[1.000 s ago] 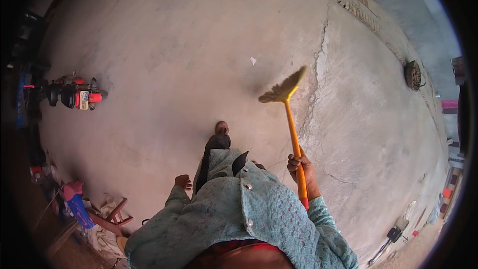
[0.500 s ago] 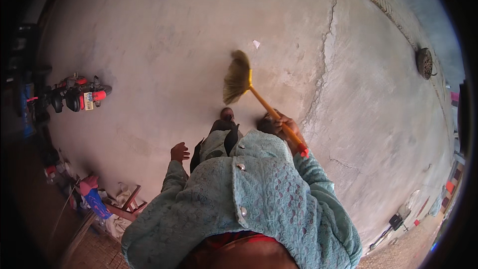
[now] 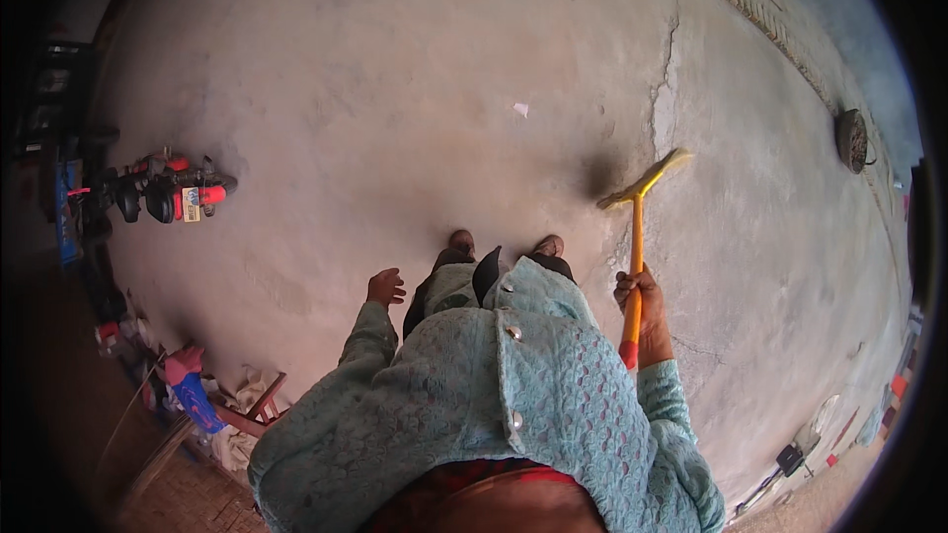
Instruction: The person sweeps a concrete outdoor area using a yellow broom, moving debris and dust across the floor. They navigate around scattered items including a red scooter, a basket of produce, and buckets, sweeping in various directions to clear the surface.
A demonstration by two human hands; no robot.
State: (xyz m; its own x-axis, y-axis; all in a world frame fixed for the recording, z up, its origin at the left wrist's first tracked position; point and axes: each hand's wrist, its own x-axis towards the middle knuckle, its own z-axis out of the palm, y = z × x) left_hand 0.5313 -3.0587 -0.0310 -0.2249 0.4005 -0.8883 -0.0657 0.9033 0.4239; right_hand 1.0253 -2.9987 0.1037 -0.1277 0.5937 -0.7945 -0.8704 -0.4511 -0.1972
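My right hand (image 3: 644, 298) is wrapped round the orange handle of a broom (image 3: 637, 237), near the handle's red end. The broom's head points away from me, over the cracked floor to my right, and its bristles show as a thin yellowish edge. My left hand (image 3: 386, 287) hangs free at my left side, fingers apart, holding nothing. A small pale scrap (image 3: 520, 110) lies on the floor ahead of my feet, to the left of the broom head.
On the left stands a red and black motorcycle (image 3: 158, 188). A wooden chair (image 3: 259, 405) and cloths sit at lower left. A long crack (image 3: 664, 89) runs through the concrete floor (image 3: 395, 89). Far right is a round dark basket (image 3: 851, 141).
The broom has swung from ahead of my feet over to the right, and its head has turned edge-on. My right hand has moved right with it. My left hand stays free.
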